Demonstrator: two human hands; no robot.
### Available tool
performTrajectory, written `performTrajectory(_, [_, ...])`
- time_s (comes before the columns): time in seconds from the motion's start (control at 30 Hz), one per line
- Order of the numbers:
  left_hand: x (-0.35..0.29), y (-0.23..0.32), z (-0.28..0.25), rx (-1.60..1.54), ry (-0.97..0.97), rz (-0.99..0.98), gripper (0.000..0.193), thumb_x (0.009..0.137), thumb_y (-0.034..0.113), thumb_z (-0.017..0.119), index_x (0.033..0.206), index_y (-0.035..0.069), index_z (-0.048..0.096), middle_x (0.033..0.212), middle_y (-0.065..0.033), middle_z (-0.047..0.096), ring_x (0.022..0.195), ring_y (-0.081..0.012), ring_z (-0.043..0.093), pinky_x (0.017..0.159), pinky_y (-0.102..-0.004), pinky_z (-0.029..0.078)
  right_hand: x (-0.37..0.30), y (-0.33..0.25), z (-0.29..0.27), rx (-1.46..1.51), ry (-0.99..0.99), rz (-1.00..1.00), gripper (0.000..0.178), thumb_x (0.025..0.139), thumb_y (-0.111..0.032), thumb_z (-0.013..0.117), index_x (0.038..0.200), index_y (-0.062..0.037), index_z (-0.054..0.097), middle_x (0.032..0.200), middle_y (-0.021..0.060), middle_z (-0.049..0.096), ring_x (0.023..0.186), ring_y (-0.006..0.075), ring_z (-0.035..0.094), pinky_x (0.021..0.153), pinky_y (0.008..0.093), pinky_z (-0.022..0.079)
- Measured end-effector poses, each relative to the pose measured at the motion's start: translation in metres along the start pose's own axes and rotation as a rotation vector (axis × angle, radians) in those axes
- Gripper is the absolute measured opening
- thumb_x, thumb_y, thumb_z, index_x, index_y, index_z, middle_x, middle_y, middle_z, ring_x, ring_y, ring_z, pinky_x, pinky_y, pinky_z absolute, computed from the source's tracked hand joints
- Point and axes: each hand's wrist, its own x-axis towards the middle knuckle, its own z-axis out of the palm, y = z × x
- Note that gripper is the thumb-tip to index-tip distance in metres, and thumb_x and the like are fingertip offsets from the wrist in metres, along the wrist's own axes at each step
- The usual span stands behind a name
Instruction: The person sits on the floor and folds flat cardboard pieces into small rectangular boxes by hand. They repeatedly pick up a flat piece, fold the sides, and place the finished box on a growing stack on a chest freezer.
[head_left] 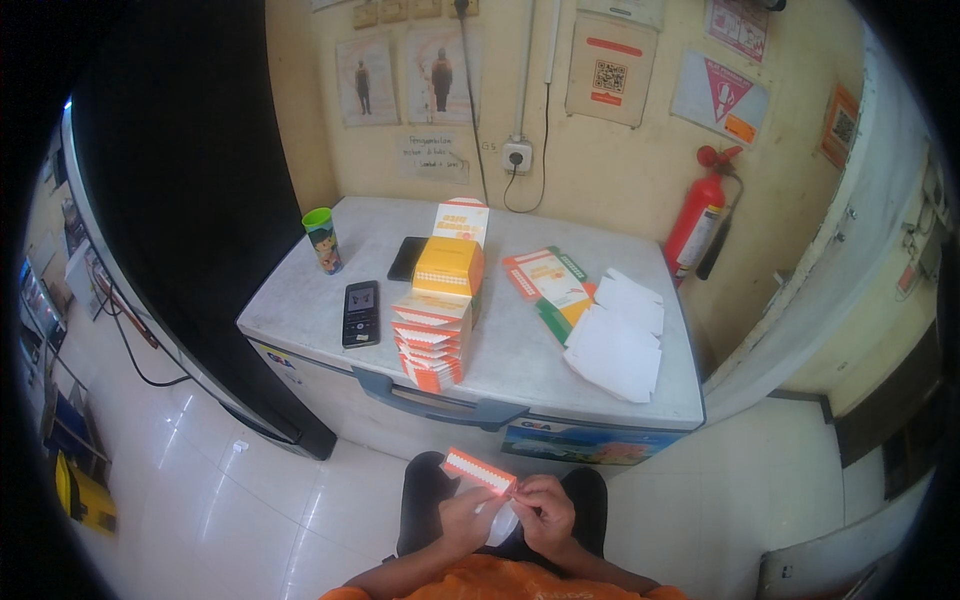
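Over my lap I hold a small orange-and-white cardboard box [478,470], tilted, with its far end pointing up to the left. My left hand [466,520] is closed around its near part. The fingers of my right hand [546,512] pinch at the box's near right end; the exact fold there is too small to make out. Below the hands a white piece [502,526] shows between my knees. On the chest freezer top [520,350] ahead lies a row of orange-and-white folded boxes [433,345], with a yellow box [447,264] behind them.
Left of the boxes lie a black phone-like device [361,313] and a dark flat object [407,258]. A green patterned cup [322,241] stands at the far left. Flat printed cartons [550,281] and white blank cartons [617,338] lie right. A fire extinguisher [697,215] hangs on the wall.
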Motion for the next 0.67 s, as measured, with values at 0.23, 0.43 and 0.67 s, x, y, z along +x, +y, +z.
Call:
performTrajectory(0.23, [-0.01,0.003,0.012,-0.029,-0.007,-0.143,0.017,0.097,0.006,0.063,0.11,-0.002,0.069,0.103,-0.0157,0.075,0.094,-0.0153,0.07,0.08,-0.0286,0.055,-0.006,0.009,0.01,-0.314,-0.002,-0.073,0.032,0.08,0.004,0.074,0.111,-0.0038,0.071,0.104,0.0137,0.066,0.098,0.0318,0.063,0.086,0.04,0.05])
performTrajectory(0.43, [-0.003,-0.012,0.012,-0.265,0.1,-0.386,0.026,0.107,0.02,0.046,0.107,0.001,0.064,0.095,-0.0089,0.065,0.087,-0.0166,0.061,0.079,-0.032,0.049,-0.006,0.002,0.009,-0.338,-0.356,-0.117,0.036,0.082,-0.002,0.067,0.118,-0.0031,0.067,0.119,0.0171,0.059,0.113,0.0343,0.055,0.099,0.0444,0.043])
performTrajectory(0.67, [0.0,-0.02,-0.002,-0.47,-0.049,-0.454,0.037,0.11,0.036,0.043,0.094,0.005,0.057,0.086,-0.0004,0.059,0.08,-0.0072,0.052,0.075,-0.0254,0.043,-0.008,0.052,-0.03,0.218,-0.26,0.54,0.055,0.098,-0.022,0.062,0.146,-0.0063,0.04,0.146,0.0171,0.045,0.129,0.0318,0.05,0.111,0.042,0.038])
